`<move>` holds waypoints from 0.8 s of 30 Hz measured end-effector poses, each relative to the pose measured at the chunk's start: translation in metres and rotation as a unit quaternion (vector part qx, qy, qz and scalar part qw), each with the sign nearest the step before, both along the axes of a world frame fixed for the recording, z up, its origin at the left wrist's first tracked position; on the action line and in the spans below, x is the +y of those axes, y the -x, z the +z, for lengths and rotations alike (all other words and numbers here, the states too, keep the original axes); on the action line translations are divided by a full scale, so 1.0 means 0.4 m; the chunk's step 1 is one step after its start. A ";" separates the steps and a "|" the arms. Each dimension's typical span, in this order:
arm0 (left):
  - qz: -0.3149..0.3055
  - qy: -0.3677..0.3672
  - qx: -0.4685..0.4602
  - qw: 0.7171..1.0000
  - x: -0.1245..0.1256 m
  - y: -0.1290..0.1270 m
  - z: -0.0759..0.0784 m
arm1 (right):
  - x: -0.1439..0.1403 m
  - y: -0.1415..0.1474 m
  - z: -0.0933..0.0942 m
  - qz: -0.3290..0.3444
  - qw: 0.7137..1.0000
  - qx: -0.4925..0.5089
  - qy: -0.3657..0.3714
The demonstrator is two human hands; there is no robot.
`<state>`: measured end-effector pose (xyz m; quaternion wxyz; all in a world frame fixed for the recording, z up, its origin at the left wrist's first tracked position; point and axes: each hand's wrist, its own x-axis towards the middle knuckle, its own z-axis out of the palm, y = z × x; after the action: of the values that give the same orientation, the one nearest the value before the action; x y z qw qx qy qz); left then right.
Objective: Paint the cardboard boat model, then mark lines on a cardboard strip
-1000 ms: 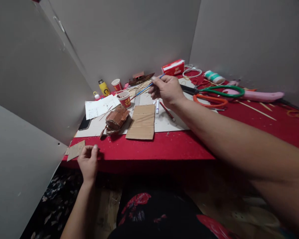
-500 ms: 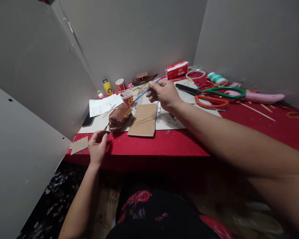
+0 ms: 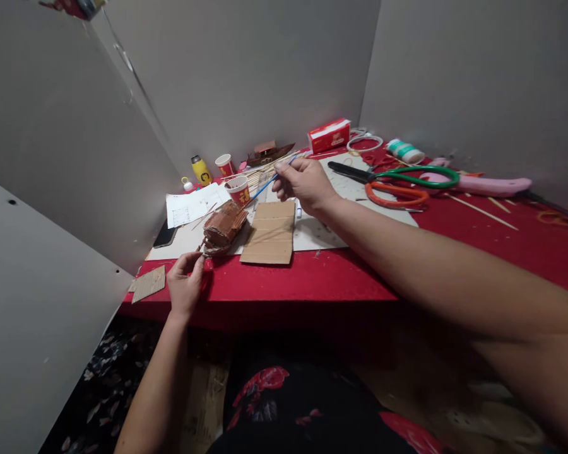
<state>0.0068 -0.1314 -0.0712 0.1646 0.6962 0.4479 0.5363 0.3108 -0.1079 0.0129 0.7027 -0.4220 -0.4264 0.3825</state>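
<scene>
My left hand (image 3: 185, 284) pinches the near end of a brown model boat (image 3: 224, 226), whose arched roof is reddish brown. The boat is held low over the front edge of the white board. Between the thumb and fingers of my right hand (image 3: 307, 184) is a thin blue paintbrush (image 3: 267, 184), slanting down to the left. Its tip is at the far right edge of the boat's roof; whether it touches cannot be made out. A red and white paper cup (image 3: 238, 189) stands just behind the boat. Right of the boat lies a piece of cardboard (image 3: 269, 233).
Large scissors (image 3: 397, 183) with green and orange handles lie at right, near a white and green bottle (image 3: 406, 151). Behind are a second model boat (image 3: 269, 153), thin sticks, a tissue pack (image 3: 329, 135) and a yellow bottle (image 3: 201, 170). A phone (image 3: 165, 234) lies at left.
The paintbrush tip has come down and left, from beside the paper cup to the boat's roof. My left hand keeps its hold on the boat. The view has shifted slightly.
</scene>
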 end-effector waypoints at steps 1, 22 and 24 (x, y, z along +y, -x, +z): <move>0.001 -0.004 0.003 1.000 0.000 0.000 0.000 | 0.001 0.000 -0.002 0.001 1.000 0.000 -0.001; -0.044 -0.130 0.155 0.978 0.013 0.005 0.050 | 0.015 0.001 -0.021 0.019 1.000 -0.009 -0.013; -0.048 -0.127 0.163 0.977 0.014 0.006 0.052 | 0.015 0.001 -0.020 0.020 1.000 -0.009 -0.012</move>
<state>0.0044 -0.1258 -0.0502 0.0253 0.8101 0.3633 0.4595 0.3104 -0.1019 0.0048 0.6959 -0.4091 -0.4456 0.3872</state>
